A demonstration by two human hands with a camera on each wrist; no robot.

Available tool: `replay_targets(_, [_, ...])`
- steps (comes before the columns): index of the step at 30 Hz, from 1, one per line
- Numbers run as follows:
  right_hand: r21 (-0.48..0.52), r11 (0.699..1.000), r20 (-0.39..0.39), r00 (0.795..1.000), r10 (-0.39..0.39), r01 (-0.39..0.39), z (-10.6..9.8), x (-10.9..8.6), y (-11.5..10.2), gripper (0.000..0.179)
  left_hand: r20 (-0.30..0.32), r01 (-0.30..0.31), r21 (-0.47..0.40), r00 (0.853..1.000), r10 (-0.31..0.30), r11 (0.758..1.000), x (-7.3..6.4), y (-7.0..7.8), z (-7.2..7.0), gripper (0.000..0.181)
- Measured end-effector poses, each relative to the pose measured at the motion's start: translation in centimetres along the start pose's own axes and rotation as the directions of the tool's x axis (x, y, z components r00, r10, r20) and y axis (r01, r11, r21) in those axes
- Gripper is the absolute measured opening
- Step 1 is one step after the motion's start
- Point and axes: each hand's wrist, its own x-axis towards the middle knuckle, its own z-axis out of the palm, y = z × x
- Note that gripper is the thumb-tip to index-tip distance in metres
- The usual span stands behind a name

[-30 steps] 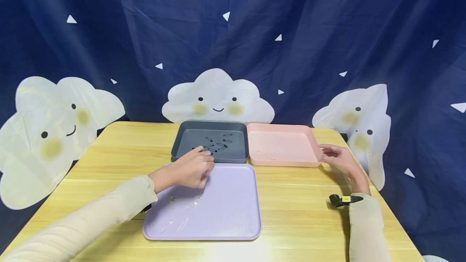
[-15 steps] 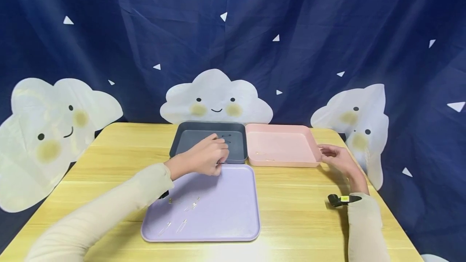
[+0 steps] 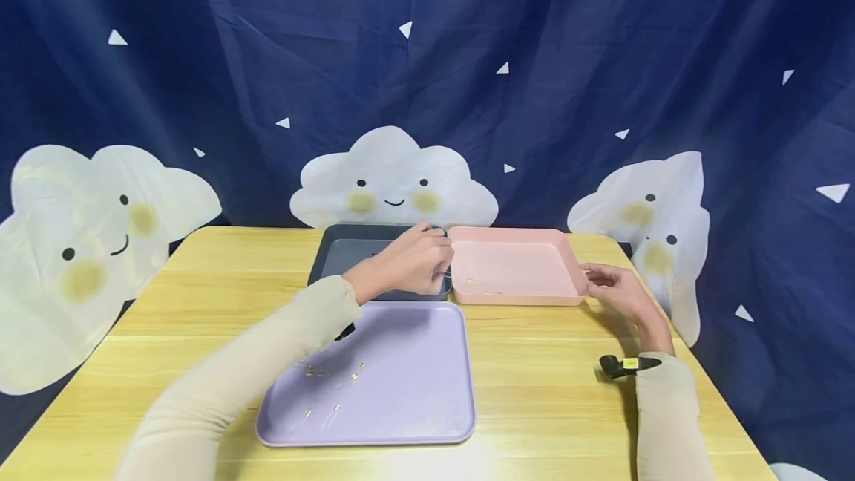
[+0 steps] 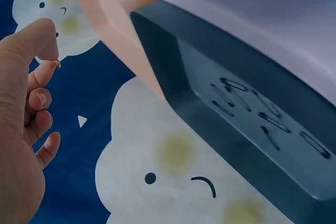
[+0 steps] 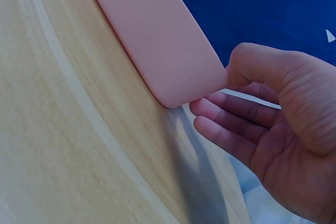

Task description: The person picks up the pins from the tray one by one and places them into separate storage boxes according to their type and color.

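Between thumb and index finger, my left hand pinches a gold safety pin, of which just a small end shows in the left wrist view. That hand is above the right side of a dark grey tray, where several black safety pins lie. To its right stands a pink tray with a few gold safety pins near the front wall. My right hand grips the pink tray's right edge by thumb and fingers. Several more gold safety pins are scattered on a lilac tray.
All three trays share a light wooden table, the lilac one in front of the dark grey one. Directly behind the table hangs a dark blue curtain with cloud faces. A black wrist device is on the right sleeve.
My left hand has moved right and away from me, from over the lilac tray to near the border of the dark grey and pink trays. The right hand stays at the pink tray.
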Motion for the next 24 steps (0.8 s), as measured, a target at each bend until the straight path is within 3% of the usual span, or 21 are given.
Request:
replay_targets(11, [0.002, 1.000, 0.004, 1.000, 0.023, -0.023, 0.0, 0.0, -0.1, 0.051, 0.015, 0.054, -0.026, 0.998, -0.054, 0.998, 4.5, -0.3, 0.9, 0.007])
replay_targets(24, [0.028, 1.000, -0.008, 1.000, 0.007, -0.006, 0.0, 0.0, 0.1, 0.049, 0.013, 0.178, -0.057, 0.984, -0.177, 0.982, 7.6, -1.0, 3.6, 0.006])
